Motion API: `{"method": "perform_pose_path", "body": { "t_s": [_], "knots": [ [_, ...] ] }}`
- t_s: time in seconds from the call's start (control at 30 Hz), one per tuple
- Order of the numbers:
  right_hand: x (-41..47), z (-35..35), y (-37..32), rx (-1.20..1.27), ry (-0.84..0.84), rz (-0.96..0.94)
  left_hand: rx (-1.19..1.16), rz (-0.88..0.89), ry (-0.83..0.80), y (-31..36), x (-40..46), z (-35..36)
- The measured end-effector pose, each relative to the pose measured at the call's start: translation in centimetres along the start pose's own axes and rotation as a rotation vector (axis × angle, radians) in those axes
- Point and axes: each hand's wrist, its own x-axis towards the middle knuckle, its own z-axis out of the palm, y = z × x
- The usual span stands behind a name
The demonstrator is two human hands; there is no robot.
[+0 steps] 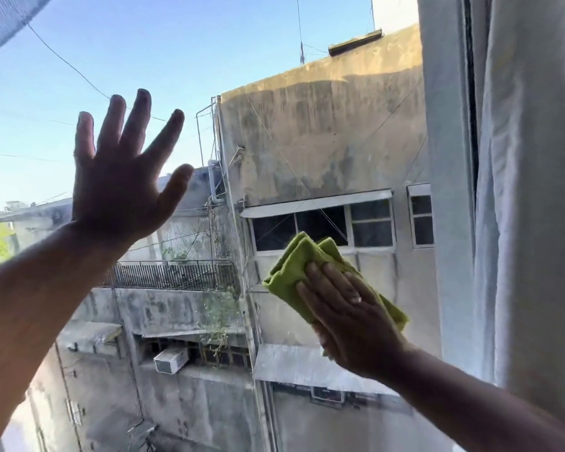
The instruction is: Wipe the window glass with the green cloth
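The window glass (pixel 307 132) fills most of the view, with buildings and sky behind it. A folded green cloth (pixel 294 265) lies flat against the pane at right of centre. My right hand (pixel 349 318) presses on the cloth with fingers laid flat, covering its lower right part. My left hand (pixel 118 181) is raised at the upper left, palm toward the glass and fingers spread wide, holding nothing. Whether it touches the pane I cannot tell.
A pale curtain (pixel 532 190) hangs along the right edge, beside the grey window frame (pixel 447 158). A strip of mesh fabric (pixel 4 17) shows in the top left corner.
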Motion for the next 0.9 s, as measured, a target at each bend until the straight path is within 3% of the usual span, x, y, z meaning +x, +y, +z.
{"method": "perform_pose_path", "body": {
  "t_s": [0.03,0.13,0.17,0.2,0.3,0.33,0.37,0.5,0.6,0.67,0.77,0.9],
  "knots": [
    [-0.1,-0.4,1.5,-0.010,0.004,0.088,-0.001,0.003,-0.001,0.0,0.1,0.0],
    [1.3,-1.7,4.1,0.056,0.058,0.660,-0.002,-0.002,0.006,0.1,0.2,0.2],
    [1.9,-1.6,3.1,0.063,0.058,0.726,0.004,-0.007,0.014,0.1,0.1,0.2],
    [2.2,-1.3,1.7,0.063,0.053,0.671,0.005,-0.009,0.020,0.1,0.0,0.3],
    [1.9,-0.7,-0.4,0.057,-0.048,0.136,0.000,-0.007,0.015,0.0,0.0,-0.1],
    [2.0,-1.0,0.6,0.030,-0.062,0.048,0.002,-0.011,0.004,0.1,0.0,-0.1],
    [2.3,-1.3,1.6,0.014,-0.046,0.058,0.011,-0.018,-0.012,0.2,-0.1,-0.1],
    [5.2,-2.1,3.9,0.048,0.077,0.526,0.035,0.030,-0.087,-0.5,0.1,-0.7],
    [8.8,-2.6,4.7,0.058,0.094,0.572,0.075,0.104,-0.072,-2.4,-0.3,-0.9],
    [12.6,-3.1,5.2,0.059,0.099,0.553,0.060,0.046,-0.057,-2.8,-0.6,-0.5],
    [16.5,-2.6,1.7,0.044,0.106,0.329,0.026,0.034,-0.033,-2.8,-0.7,0.0],
    [13.9,-0.9,-2.1,-0.062,-0.039,-0.362,0.002,0.046,-0.004,-3.3,-0.6,0.0]
  ]
}}
